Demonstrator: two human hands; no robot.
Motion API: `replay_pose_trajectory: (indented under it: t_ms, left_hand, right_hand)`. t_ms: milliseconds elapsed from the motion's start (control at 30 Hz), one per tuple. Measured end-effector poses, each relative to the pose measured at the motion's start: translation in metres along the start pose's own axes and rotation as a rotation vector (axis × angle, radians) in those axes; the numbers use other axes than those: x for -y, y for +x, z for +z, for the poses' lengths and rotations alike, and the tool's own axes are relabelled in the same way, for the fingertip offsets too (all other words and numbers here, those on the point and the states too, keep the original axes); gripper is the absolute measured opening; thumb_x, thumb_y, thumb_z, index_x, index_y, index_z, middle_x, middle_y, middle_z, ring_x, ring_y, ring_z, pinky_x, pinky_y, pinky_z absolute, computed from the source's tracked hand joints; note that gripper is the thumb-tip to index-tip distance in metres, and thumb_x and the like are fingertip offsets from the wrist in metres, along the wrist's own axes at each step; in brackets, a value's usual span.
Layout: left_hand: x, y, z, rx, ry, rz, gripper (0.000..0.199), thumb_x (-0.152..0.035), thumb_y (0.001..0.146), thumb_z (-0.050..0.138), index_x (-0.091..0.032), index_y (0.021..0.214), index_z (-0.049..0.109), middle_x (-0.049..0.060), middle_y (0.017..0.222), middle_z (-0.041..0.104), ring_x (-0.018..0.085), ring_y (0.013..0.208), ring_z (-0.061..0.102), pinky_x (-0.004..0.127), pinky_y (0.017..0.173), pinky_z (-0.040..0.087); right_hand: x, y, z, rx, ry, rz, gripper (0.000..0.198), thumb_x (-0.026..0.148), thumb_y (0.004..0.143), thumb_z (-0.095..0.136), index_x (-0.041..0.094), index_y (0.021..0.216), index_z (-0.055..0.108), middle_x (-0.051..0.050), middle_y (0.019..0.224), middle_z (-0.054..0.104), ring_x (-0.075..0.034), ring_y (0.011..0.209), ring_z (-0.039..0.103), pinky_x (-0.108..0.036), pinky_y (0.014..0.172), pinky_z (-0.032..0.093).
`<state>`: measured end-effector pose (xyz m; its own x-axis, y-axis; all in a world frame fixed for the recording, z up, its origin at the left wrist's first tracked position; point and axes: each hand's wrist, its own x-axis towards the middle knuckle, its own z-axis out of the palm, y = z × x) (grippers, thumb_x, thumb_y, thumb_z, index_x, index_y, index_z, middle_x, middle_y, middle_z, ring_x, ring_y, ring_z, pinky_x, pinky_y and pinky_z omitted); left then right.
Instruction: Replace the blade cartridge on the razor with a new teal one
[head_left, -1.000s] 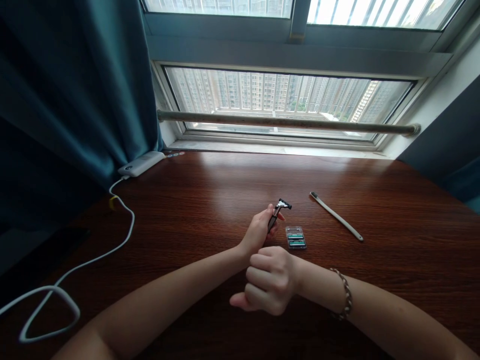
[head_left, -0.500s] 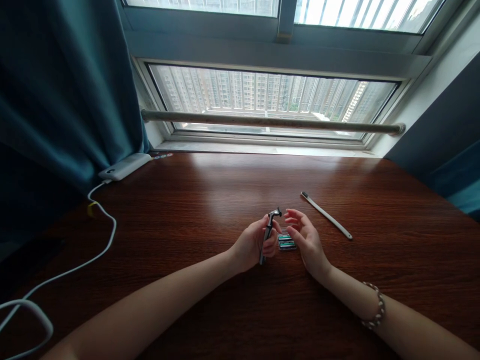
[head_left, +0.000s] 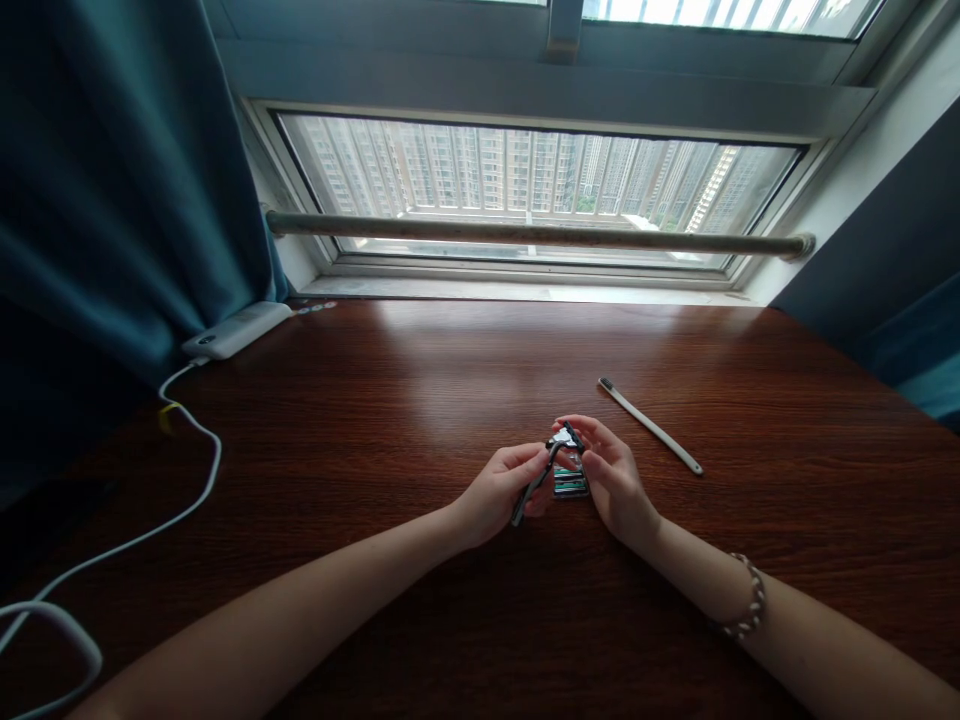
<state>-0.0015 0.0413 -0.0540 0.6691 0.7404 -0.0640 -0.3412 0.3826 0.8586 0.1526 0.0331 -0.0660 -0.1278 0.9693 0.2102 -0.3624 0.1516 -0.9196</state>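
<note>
My left hand (head_left: 499,493) is closed around the handle of a dark and silver razor (head_left: 534,486), which tilts up toward the right. At the razor's head (head_left: 571,437), my right hand (head_left: 613,475) has its fingers curled behind and its thumb in front, so the head sits between them. The exact contact of the fingertips is hard to make out. Just below the hands, a small clear pack of green and silver razor cartridges (head_left: 570,486) lies on the table, partly hidden.
A white toothbrush (head_left: 652,428) with dark bristles lies to the right on the brown wooden table (head_left: 420,380). At the back left, a white power bank (head_left: 240,330) has a white cable (head_left: 214,470) running from it. A metal rail (head_left: 525,233) crosses the window.
My right hand has closed in on the razor's head from a small gap away. The razor has tipped over to the right in my left hand. The view has shifted slightly.
</note>
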Motion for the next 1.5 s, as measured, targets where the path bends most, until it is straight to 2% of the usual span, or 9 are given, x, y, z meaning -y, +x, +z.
replay_pose_trajectory:
  t_ms: [267, 533, 733, 867, 1033, 1200, 1300, 1400, 1500]
  left_hand:
    - [-0.001, -0.001, 0.0, -0.016, 0.037, -0.001, 0.026, -0.039, 0.084, 0.047, -0.014, 0.08, 0.055, -0.004, 0.05, 0.039, 0.006, 0.045, 0.031, 0.021, 0.044, 0.022]
    - [0.0, -0.002, -0.002, -0.074, 0.227, 0.029, 0.029, -0.041, 0.085, 0.045, -0.014, 0.082, 0.054, -0.005, 0.05, 0.038, 0.005, 0.043, 0.031, 0.019, 0.042, 0.023]
    - [-0.004, -0.002, -0.003, -0.126, 0.457, 0.112, 0.033, -0.043, 0.085, 0.043, -0.013, 0.078, 0.055, -0.005, 0.05, 0.037, 0.005, 0.042, 0.032, 0.019, 0.041, 0.024]
    - [-0.005, -0.002, -0.002, -0.16, 0.48, 0.145, 0.032, -0.041, 0.085, 0.044, -0.013, 0.077, 0.055, -0.005, 0.05, 0.037, 0.006, 0.043, 0.031, 0.019, 0.041, 0.023]
    - [-0.004, -0.002, 0.0, -0.153, 0.387, 0.116, 0.032, -0.043, 0.084, 0.045, -0.014, 0.077, 0.055, -0.005, 0.05, 0.037, 0.005, 0.042, 0.032, 0.019, 0.04, 0.024]
    - [-0.003, 0.003, -0.006, -0.137, -0.06, 0.002, 0.027, -0.044, 0.085, 0.042, -0.017, 0.083, 0.047, -0.008, 0.051, 0.033, 0.003, 0.035, 0.024, 0.016, 0.035, 0.016]
    - [-0.004, 0.008, -0.014, -0.186, -0.266, 0.004, 0.028, -0.042, 0.087, 0.037, -0.017, 0.078, 0.044, -0.008, 0.05, 0.031, 0.002, 0.034, 0.019, 0.014, 0.034, 0.014]
    - [-0.005, 0.011, -0.02, -0.227, -0.35, 0.032, 0.027, -0.038, 0.089, 0.035, -0.016, 0.076, 0.043, -0.007, 0.048, 0.032, 0.003, 0.034, 0.02, 0.014, 0.034, 0.014]
    - [-0.004, 0.012, -0.022, -0.236, -0.368, 0.029, 0.026, -0.036, 0.089, 0.034, -0.016, 0.076, 0.044, -0.007, 0.048, 0.033, 0.003, 0.034, 0.023, 0.013, 0.033, 0.014]
  right_hand:
    - [0.004, 0.0, 0.0, 0.011, 0.039, 0.015, 0.029, 0.029, 0.072, 0.065, 0.023, 0.1, 0.062, -0.003, 0.095, 0.06, -0.017, 0.09, 0.052, -0.028, 0.081, 0.04]
    - [0.006, 0.004, -0.003, 0.038, 0.07, 0.077, 0.03, 0.027, 0.071, 0.062, 0.02, 0.101, 0.063, -0.003, 0.095, 0.057, -0.017, 0.085, 0.051, -0.029, 0.08, 0.039]
    - [0.009, 0.006, -0.004, 0.054, -0.025, -0.002, 0.029, 0.028, 0.071, 0.062, 0.022, 0.1, 0.063, -0.003, 0.096, 0.055, -0.018, 0.086, 0.05, -0.031, 0.079, 0.04]
    - [0.01, 0.007, -0.005, 0.051, -0.145, -0.052, 0.028, 0.029, 0.072, 0.062, 0.023, 0.1, 0.063, -0.004, 0.097, 0.055, -0.019, 0.088, 0.051, -0.032, 0.079, 0.041]
    - [0.006, 0.007, -0.009, 0.046, -0.275, -0.057, 0.029, 0.035, 0.075, 0.06, 0.023, 0.102, 0.062, -0.004, 0.1, 0.056, -0.021, 0.09, 0.052, -0.033, 0.079, 0.041]
    - [0.015, 0.016, -0.019, 0.113, -0.502, -0.134, 0.046, 0.042, 0.08, 0.054, 0.025, 0.122, 0.048, -0.007, 0.114, 0.053, -0.023, 0.101, 0.048, -0.037, 0.086, 0.038]
    - [0.03, 0.026, -0.031, 0.293, -0.77, -0.219, 0.073, 0.041, 0.069, 0.067, 0.026, 0.131, 0.034, -0.008, 0.118, 0.051, -0.025, 0.106, 0.046, -0.04, 0.091, 0.035]
    - [0.039, 0.031, -0.041, 0.533, -0.975, -0.209, 0.097, 0.042, 0.056, 0.076, 0.024, 0.137, 0.024, -0.009, 0.118, 0.049, -0.026, 0.109, 0.043, -0.043, 0.095, 0.033]
    - [0.035, 0.032, -0.046, 0.618, -1.049, -0.154, 0.107, 0.044, 0.05, 0.079, 0.022, 0.138, 0.022, -0.01, 0.114, 0.05, -0.027, 0.105, 0.044, -0.045, 0.094, 0.035]
